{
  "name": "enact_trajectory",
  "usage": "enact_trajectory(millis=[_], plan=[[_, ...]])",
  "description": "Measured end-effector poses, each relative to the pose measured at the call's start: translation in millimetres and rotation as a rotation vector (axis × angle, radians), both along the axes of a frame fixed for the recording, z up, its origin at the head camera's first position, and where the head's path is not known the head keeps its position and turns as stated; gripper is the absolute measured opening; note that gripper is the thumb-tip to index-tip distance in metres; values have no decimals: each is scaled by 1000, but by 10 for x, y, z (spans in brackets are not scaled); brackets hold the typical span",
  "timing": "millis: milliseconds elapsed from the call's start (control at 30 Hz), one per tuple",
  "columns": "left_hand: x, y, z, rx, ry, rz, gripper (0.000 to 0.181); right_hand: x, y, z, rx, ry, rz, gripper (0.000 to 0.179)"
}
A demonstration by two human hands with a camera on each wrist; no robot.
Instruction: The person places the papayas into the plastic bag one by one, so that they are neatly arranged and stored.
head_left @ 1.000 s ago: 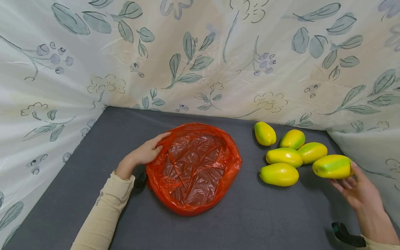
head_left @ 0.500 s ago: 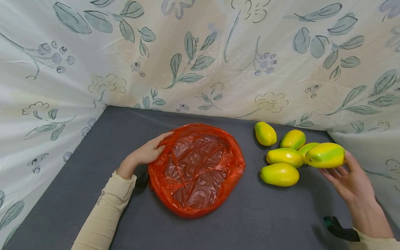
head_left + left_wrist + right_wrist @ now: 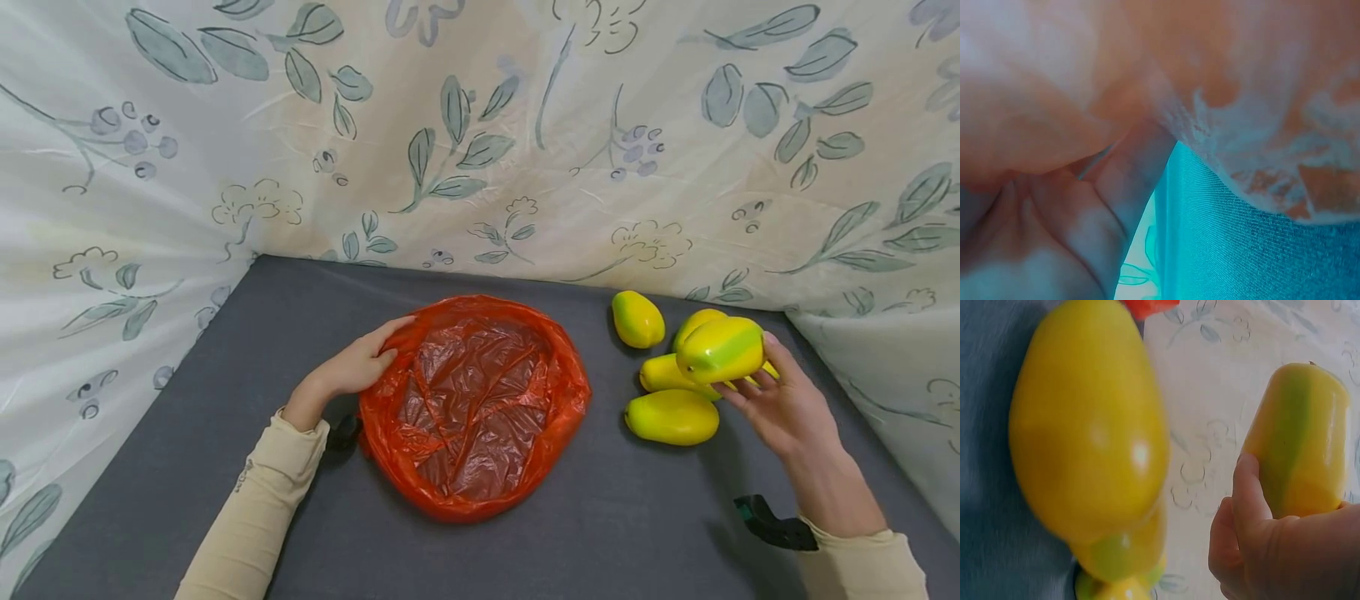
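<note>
Right hand [image 3: 793, 417]: fingers curled round glossy yellow-green papaya [image 3: 720, 350], raised above other papayas [image 3: 671, 417]. Left hand [image 3: 348, 362] touches edge of red bag [image 3: 572, 392], grip unclear. Grey counter [image 3: 603, 500] between.

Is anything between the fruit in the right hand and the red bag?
Other fruits lie on the table between the held fruit and the red bag, but the right hand holds it higher, so it could probably pass over.

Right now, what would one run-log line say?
left hand: touching red bag | right hand: holding yellow-green fruit aloft | other fruits: on dark table
</note>
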State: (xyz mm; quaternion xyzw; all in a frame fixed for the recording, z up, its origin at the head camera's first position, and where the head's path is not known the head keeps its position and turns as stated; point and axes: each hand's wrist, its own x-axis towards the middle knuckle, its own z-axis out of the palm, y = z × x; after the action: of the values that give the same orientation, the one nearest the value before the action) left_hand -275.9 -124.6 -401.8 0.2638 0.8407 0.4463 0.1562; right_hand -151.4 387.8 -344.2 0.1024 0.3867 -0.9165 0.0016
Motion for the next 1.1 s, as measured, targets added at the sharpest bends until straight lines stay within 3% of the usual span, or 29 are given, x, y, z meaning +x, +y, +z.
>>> enact_trajectory(millis=[133, 367, 567, 1100], plan=[[5, 14, -8, -10, 10, -1, 55, -46, -168, 28, -1, 15, 20, 29], [14, 26, -20, -38, 21, 2, 55, -163, -515, 101, 148, -23, 86, 43], [12, 37, -24, -30, 9, 1, 55, -225, -762, 111, 238, -66, 90, 48], [11, 61, -19, -43, 8, -10, 55, -333, -1129, 77, 311, -84, 135, 55]])
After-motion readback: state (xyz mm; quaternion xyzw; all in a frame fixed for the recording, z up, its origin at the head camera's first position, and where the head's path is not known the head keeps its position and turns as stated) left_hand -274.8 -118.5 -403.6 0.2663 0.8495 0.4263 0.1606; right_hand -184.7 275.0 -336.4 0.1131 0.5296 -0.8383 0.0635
